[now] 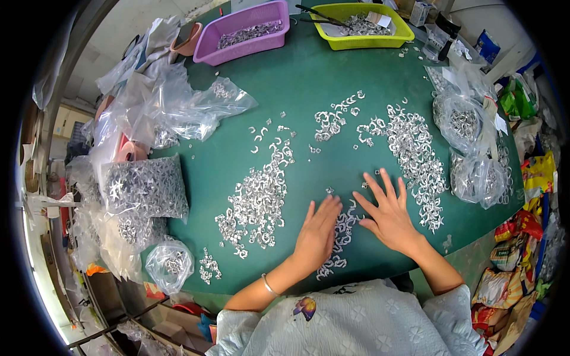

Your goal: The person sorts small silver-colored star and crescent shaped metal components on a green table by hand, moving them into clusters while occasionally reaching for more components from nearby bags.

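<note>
My left hand [318, 232] lies near the table's front edge, fingers stretched out and held side by side. Its inner edge borders a small heap of silvery metal pieces [343, 232], many crescent-shaped. On the other side of that heap, my right hand [389, 218] rests with its fingers spread apart. A few loose pieces [364, 185] lie by its fingertips. Neither hand visibly holds anything, though what is under the palms is hidden. A larger pile [258, 199] spreads to the left, and a long one [415, 157] runs beyond my right hand.
Across the green table [332, 68], a purple basket [243, 35] and a yellow-green basket [365, 35] contain more pieces. Clear bags [146, 188] of star-like parts crowd the left edge; other filled bags [466, 127] line the right. A smaller group [329, 123] lies at mid-table.
</note>
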The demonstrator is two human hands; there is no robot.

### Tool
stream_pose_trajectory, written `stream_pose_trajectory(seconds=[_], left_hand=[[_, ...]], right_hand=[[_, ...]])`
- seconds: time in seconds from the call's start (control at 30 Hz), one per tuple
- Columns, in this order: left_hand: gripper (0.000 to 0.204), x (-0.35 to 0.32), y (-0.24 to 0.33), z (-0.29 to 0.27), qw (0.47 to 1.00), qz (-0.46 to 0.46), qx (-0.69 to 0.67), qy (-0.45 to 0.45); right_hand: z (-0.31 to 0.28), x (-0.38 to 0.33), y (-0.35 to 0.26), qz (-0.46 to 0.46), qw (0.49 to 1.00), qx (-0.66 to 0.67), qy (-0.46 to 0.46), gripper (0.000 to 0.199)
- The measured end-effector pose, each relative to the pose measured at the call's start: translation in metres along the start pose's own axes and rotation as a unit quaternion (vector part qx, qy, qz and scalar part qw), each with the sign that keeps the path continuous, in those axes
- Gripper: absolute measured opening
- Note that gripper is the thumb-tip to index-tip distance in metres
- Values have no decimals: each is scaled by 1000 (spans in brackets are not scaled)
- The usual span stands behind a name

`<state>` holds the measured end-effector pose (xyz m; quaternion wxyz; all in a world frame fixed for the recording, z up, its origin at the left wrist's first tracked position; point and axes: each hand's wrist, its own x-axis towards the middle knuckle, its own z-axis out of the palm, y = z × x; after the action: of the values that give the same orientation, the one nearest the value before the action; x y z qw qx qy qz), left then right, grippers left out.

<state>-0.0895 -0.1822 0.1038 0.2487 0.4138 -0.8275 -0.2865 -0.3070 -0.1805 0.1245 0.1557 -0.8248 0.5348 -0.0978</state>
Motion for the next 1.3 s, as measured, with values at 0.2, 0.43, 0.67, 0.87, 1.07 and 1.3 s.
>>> stream_pose_trajectory(seconds=[0.2,0.43,0.67,0.87,1.07,1.3], left_hand=[[65,14,-15,-1,983,-48,170,-55],[62,19,-41,-11,944,-76,318,-42],[63,19,-25,-18,974,-99,205,2],[59,21,-9,-2,989,10,132,-64],[58,8,-13,-4,989,-35,131,-57],[67,7,-17,-1,993,-39,108,-26]], right_hand=[[11,-12,-9,-39,996,50,-59,58],[14,47,52,77,989,-28,124,57],[21,47,30,65,994,-56,75,59],[20,81,45,64,985,-71,143,50],[21,53,22,45,995,-47,81,51],[11,18,-16,-65,995,69,-39,51]])
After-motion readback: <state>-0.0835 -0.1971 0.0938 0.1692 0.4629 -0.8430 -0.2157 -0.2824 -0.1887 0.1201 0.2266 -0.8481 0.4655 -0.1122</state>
